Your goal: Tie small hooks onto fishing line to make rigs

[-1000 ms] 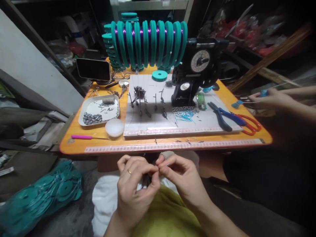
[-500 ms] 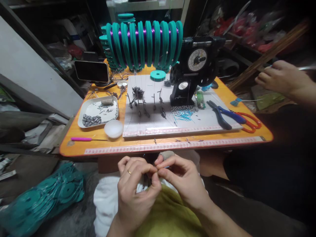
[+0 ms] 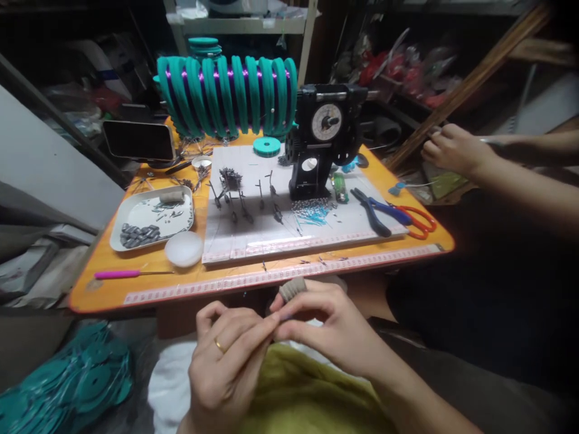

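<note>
Lower centre: your left hand angled inward, grip unclear; right hand pinched, contents indistinct, ribbed grey finger wrap.

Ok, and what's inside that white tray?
The white tray holds a pile of grey lumps, some small metallic bits and a greyish cylinder. Whatever lies beneath the pile is hidden.

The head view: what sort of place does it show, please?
Probably a small workshop, judging by the black machine with a dial, the row of green spools and the tray of small grey pieces.
</note>
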Available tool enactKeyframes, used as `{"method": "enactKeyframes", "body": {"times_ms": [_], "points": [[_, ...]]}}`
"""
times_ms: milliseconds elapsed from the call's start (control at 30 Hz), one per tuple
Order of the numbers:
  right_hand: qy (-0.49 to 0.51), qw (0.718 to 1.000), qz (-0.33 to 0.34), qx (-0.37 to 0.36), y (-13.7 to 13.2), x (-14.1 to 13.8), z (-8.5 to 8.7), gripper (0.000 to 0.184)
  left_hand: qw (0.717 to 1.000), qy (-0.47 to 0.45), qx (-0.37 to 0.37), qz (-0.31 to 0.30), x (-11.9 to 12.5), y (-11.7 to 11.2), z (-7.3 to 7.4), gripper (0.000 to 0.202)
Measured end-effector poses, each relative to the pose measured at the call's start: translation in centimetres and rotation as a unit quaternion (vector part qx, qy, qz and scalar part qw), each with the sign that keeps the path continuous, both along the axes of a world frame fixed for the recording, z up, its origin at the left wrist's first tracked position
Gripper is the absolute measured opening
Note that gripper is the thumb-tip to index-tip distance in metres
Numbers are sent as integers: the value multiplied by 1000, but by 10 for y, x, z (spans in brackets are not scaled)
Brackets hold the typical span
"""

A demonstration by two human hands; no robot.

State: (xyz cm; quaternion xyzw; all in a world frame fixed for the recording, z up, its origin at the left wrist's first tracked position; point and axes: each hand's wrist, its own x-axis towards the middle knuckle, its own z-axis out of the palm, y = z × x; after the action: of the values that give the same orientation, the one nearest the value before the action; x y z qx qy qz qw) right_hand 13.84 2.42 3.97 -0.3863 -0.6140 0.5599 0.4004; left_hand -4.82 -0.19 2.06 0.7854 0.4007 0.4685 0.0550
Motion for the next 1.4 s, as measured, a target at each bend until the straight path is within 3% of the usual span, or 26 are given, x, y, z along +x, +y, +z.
{"method": "enactKeyframes", "body": {"times_ms": [33, 100, 133, 200, 267, 333, 467, 733, 933, 1067, 1267, 1333, 1400], "points": [[-50, 998, -4, 46, 2, 9, 5, 11, 1000, -11, -10, 4, 1, 0, -1, 28], [-151, 974, -81, 149, 12, 32, 13, 17, 998, -47, -32, 23, 3, 0, -5, 26], [-205, 945, -152, 204, 20, 44, 15, 17, 996, -70, -41, 35, 4, 0, -6, 24], [-330, 861, -265, 283, 41, 68, 15, 17, 991, -109, -62, 53, 6, -1, -10, 20], [-448, 791, -283, 304, 65, 86, 11, 15, 986, -132, -81, 60, 7, -2, -12, 19], [-497, 768, -270, 300, 85, 95, 7, 12, 983, -145, -99, 57, 7, -3, -14, 19], [-501, 776, -225, 310, 101, 100, 5, 11, 979, -157, -114, 53, 7, -4, -15, 20], [-472, 807, -102, 340, 90, 116, 14, 8, 970, -189, -145, 44, 7, -4, -21, 20], [-395, 817, -150, 391, 75, 111, -2, 11, 968, -195, -150, 42, 8, -6, -22, 21], [-374, 824, -189, 381, 65, 102, -12, 11, 965, -204, -156, 45, 10, -6, -22, 21], [-401, 779, -220, 429, 55, 93, -17, 12, 964, -203, -167, 27, 14, -6, -22, 21], [-366, 807, -233, 401, 45, 83, -16, 8, 961, -211, -175, 26, 15, -7, -22, 21], [-278, 876, -228, 322, 28, 66, -13, 5, 960, -216, -178, 31, 16, -8, -21, 20]]}}
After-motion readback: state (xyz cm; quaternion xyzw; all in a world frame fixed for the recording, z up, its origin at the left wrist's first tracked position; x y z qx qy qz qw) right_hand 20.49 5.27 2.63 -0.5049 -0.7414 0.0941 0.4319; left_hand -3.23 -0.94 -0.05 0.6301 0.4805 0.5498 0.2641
